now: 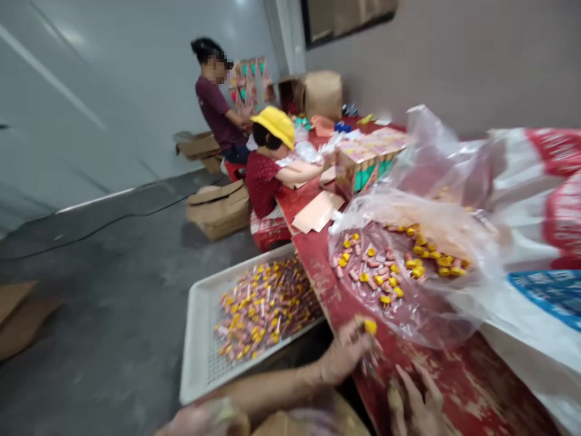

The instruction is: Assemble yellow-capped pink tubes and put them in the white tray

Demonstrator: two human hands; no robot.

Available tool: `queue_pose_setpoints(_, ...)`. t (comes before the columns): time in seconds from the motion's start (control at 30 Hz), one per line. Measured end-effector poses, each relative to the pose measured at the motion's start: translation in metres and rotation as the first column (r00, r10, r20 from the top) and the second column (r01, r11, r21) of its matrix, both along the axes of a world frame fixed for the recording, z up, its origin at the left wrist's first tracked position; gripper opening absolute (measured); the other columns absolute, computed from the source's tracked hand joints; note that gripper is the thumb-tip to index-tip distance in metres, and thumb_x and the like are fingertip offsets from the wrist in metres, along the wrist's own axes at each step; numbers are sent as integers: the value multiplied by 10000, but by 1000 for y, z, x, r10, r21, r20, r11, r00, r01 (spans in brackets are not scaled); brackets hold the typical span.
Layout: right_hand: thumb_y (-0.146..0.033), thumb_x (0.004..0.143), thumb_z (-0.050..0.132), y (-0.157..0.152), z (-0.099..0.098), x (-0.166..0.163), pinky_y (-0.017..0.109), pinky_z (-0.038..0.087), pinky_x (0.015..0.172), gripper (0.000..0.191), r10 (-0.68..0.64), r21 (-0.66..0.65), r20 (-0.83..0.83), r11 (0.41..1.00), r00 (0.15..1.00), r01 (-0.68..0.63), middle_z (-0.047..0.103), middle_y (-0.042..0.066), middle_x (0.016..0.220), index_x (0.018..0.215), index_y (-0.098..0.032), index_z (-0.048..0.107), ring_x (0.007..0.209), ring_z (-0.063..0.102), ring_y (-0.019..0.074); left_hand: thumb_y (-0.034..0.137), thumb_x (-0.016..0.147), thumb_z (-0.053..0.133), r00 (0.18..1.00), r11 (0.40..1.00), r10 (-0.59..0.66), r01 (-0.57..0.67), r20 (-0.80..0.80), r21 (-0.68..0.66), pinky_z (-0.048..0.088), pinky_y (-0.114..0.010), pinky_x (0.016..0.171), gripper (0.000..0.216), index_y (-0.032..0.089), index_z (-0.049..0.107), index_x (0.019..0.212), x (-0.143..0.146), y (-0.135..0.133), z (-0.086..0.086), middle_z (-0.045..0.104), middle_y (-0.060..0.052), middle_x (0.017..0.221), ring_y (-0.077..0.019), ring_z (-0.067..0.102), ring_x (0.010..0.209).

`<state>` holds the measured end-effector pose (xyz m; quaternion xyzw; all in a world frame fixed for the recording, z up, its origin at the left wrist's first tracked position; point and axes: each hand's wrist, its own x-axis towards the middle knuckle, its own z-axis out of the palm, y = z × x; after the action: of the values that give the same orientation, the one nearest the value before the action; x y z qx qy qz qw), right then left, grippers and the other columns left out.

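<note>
At the table's near edge, my left hand [345, 353] is closed with a yellow-capped piece [370, 327] at its fingertips; the piece's lower part is blurred. My right hand [420, 399] is low over the red tabletop, to the right of the left hand, its fingers apart and nothing clear between them. Beyond both hands lies an open clear plastic bag [436, 327] with many small pink pieces [354, 275] and yellow caps [385, 299] in it. Left of the table, a white perforated tray [200, 339] holds a heap of similar yellow-capped pieces [258, 309].
A person in a yellow hat [275, 124] leans on the worn red table [318, 266]; another person [213, 103] is farther back. Printed boxes [356, 166] and flat card [318, 212] lie on the table. White sacks [517, 200] stand at right, cardboard boxes [220, 209] on the floor.
</note>
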<state>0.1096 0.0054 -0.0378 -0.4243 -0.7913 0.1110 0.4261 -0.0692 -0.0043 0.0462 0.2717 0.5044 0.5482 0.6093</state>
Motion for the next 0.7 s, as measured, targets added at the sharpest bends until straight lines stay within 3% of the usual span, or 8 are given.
queue_pose_setpoints(0.07, -359, 900, 499, 1, 3, 7, 421, 468, 820, 293, 18, 40, 86, 999, 996, -21, 525, 180, 1177, 1013, -130, 645, 941, 572, 273, 593, 752, 592, 968, 970, 241, -242, -71, -10, 323, -169, 374, 574, 174, 480, 1128, -35, -4, -1, 608, 0, 713, -79, 502, 446)
queue_pose_setpoints(0.17, -389, 918, 465, 7, 0, 16, 373, 468, 780, 326, 44, 109, 104, 993, 994, -55, 568, 153, 1113, 980, -127, 649, 896, 578, 241, 497, 832, 499, 806, 824, 515, -559, -292, -94, 275, -164, 353, 501, 173, 452, 1211, -95, -16, -21, 603, -1, 729, -69, 467, 431)
queue_pose_setpoints(0.3, -421, 917, 460, 13, -3, 21, 344, 464, 764, 351, 49, 111, 106, 992, 993, -61, 606, 124, 1038, 1007, -144, 657, 882, 582, 222, 307, 874, 417, 597, 586, 530, -771, -602, -250, 381, -202, 433, 455, 161, 411, 1305, -167, -39, -59, 641, -54, 880, -97, 522, 508)
queue_pose_setpoints(0.43, -405, 947, 426, 8, 7, 11, 357, 449, 779, 352, 3, 64, 133, 998, 991, -12, 622, 122, 1040, 1026, -145, 650, 886, 595, 226, 203, 814, 487, 478, 444, 510, -858, -715, -257, 494, -274, 679, 524, 141, 404, 1328, -204, -60, -81, 654, -110, 1031, -194, 638, 838)
queue_pose_setpoints(0.53, -374, 954, 436, 7, 15, 5, 348, 441, 765, 315, 4, 148, 173, 989, 985, -31, 635, 118, 1017, 992, -140, 643, 872, 609, 222, 181, 786, 529, 430, 453, 484, -868, -762, -203, 464, -301, 887, 497, 155, 463, 1279, -209, -61, -83, 638, -110, 1131, -228, 576, 1097)
queue_pose_setpoints(0.7, -284, 943, 460, 10, 17, 2, 340, 441, 785, 227, 59, 177, 211, 979, 976, -98, 619, 126, 1044, 1022, -134, 612, 897, 613, 205, 215, 852, 446, 431, 628, 508, -778, -746, -23, 427, -324, 989, 404, 140, 474, 1248, -187, -17, -57, 577, -120, 1238, -200, 553, 1133)
